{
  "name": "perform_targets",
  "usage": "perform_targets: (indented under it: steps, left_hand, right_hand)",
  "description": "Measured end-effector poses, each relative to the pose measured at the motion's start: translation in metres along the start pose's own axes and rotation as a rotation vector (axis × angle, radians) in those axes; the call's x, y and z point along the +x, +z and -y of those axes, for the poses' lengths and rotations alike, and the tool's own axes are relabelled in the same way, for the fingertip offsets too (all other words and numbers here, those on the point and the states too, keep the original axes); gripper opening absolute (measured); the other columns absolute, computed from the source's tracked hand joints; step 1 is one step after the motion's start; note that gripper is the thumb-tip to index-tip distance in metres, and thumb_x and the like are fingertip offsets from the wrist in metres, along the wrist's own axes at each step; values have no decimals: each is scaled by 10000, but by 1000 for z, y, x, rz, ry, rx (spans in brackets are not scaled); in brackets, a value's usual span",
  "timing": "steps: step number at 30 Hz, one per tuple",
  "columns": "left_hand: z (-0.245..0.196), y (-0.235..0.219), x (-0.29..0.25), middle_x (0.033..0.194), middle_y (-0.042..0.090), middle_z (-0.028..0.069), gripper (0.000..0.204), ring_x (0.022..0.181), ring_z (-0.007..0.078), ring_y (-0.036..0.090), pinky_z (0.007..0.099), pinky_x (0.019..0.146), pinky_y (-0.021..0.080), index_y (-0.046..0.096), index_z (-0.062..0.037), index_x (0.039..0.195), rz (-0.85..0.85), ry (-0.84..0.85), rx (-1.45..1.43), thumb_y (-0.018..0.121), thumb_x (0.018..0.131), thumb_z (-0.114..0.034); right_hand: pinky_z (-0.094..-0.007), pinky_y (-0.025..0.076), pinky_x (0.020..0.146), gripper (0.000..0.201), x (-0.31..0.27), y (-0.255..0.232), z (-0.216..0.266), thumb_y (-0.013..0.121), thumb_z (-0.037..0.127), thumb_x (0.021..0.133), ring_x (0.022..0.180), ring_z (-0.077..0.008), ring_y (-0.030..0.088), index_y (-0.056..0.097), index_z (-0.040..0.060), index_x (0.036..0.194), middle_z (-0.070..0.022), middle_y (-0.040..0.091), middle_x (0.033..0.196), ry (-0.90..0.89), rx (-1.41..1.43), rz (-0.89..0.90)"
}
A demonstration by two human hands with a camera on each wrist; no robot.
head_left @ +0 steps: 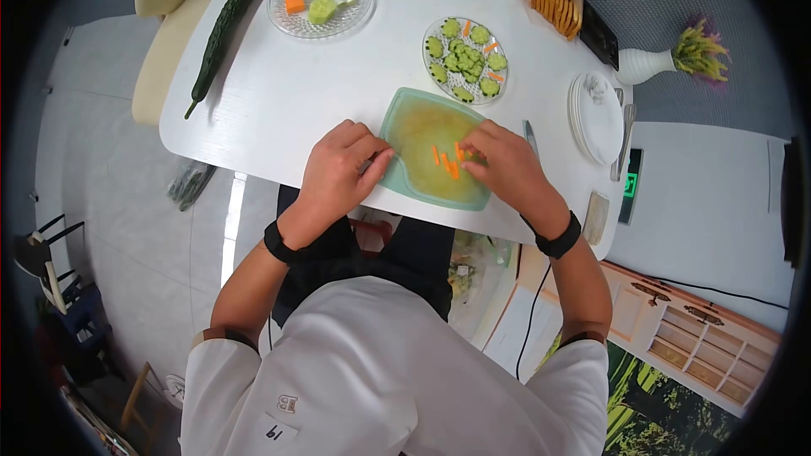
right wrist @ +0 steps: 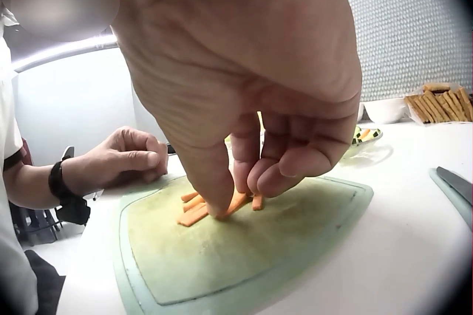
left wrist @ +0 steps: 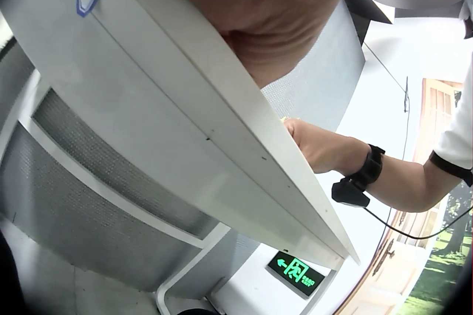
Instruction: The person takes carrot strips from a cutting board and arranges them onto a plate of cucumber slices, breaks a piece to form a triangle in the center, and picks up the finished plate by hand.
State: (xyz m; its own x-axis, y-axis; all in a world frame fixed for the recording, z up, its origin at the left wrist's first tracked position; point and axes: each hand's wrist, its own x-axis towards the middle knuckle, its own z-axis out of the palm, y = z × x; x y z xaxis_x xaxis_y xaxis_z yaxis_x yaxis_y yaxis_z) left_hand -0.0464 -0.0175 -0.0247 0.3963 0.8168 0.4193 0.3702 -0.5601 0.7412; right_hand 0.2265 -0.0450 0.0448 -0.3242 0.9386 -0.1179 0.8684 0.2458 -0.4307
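Several orange carrot strips (head_left: 445,161) lie on the green cutting board (head_left: 422,122). Over the board's right part, my right hand (head_left: 509,167) reaches down; in the right wrist view this hand (right wrist: 259,71) pinches a carrot strip (right wrist: 237,203) between thumb and finger, other strips beside it. My left hand (head_left: 342,169) rests by the board's left edge, fingers loosely curled, with nothing visible in it. The left wrist view shows mostly the table's side, so the left fingertips are hidden there.
Beyond the board stands a plate of cucumber slices and carrot strips (head_left: 463,61). A glass plate (head_left: 279,19) with vegetable chunks and a long cucumber (head_left: 226,32) are at the far left. A knife (head_left: 530,137), stacked white plates (head_left: 596,118) and a vase (head_left: 646,66) stand right.
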Motion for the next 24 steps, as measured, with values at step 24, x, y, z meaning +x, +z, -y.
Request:
perform_targets:
  steps: [24]
  left_hand:
    - [-2, -4, 2, 761, 597, 84, 60, 731, 285, 589, 395, 628, 484, 717, -44, 858, 10, -26, -15, 754, 814, -58]
  right_hand:
    - [-338, 523, 671, 121, 137, -102, 11, 751, 74, 831, 709, -273, 668, 653, 14, 869, -133, 675, 738, -117, -82, 69]
